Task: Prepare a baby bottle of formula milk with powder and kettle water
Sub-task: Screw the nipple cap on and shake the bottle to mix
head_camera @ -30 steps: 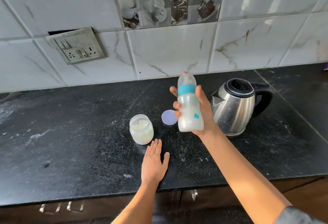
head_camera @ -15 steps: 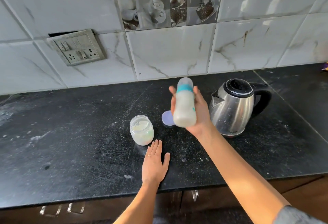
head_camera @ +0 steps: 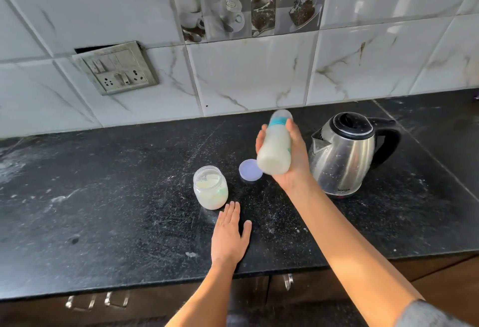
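— Bottle (head_camera: 276,153) question: why is the left hand (head_camera: 228,238) flat, fingers straight, on the desk (head_camera: 103,210)?
— Maybe to lean. Past the open jar (head_camera: 210,188), the right hand (head_camera: 293,168) squeezes round the tipped bottle, up by the kettle (head_camera: 344,155), maybe mixing milk.

Counter (head_camera: 103,197), with the wall (head_camera: 259,75) along its far edge and the cabinet fronts (head_camera: 90,303) below its near edge. Switch plate (head_camera: 116,68) set in the wall, far left. Jar (head_camera: 210,187) stands on the counter at centre; lid (head_camera: 249,170) lies just right of it and slightly farther back. Kettle (head_camera: 342,155) stands to the right, handle pointing right. Right hand (head_camera: 295,160) holds the bottle (head_camera: 276,149) above the counter between lid and kettle, tilted, top toward the wall. Left hand (head_camera: 229,238) lies flat on the counter, just near of the jar.
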